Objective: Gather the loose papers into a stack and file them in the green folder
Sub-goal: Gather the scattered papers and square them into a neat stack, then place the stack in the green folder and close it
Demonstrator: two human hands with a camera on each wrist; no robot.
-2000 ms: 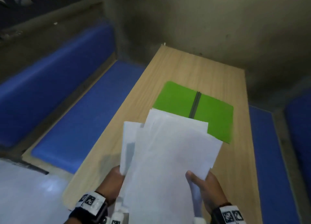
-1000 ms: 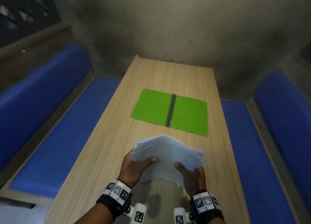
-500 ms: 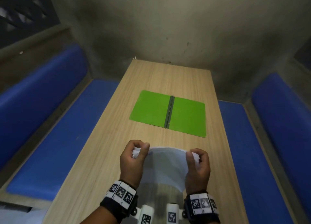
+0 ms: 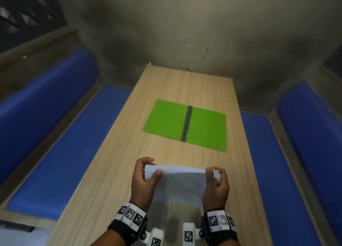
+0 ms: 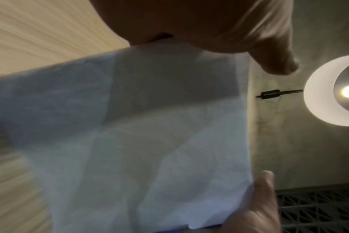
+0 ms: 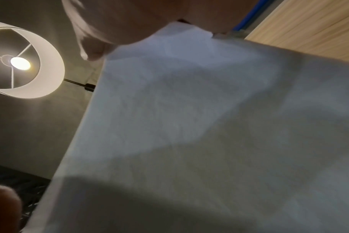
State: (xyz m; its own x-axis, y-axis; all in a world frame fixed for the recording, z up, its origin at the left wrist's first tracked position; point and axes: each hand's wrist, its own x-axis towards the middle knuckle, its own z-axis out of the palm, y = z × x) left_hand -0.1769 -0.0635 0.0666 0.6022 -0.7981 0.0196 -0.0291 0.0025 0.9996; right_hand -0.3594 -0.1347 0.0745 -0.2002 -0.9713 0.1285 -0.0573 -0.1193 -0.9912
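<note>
A white stack of papers (image 4: 182,183) stands on edge on the wooden table (image 4: 114,181), its sheets squared together. My left hand (image 4: 143,177) grips its left side, thumb on the near face and fingers behind. My right hand (image 4: 215,184) grips its right side the same way. The green folder (image 4: 187,124) lies open and flat beyond the stack, its dark spine up the middle, with nothing on it. The stack of papers (image 5: 141,141) fills the left wrist view and the stack of papers (image 6: 209,134) fills the right wrist view.
Blue padded benches (image 4: 61,147) run along both long sides of the table, the right bench (image 4: 277,171) close to its edge. A grey wall (image 4: 185,33) closes the far end. A lit lamp (image 5: 337,89) hangs overhead.
The fanned, loose sheets that I held up in front of the folder have come down to the table and been squared into one upright stack. Both hands now hold its sides.
</note>
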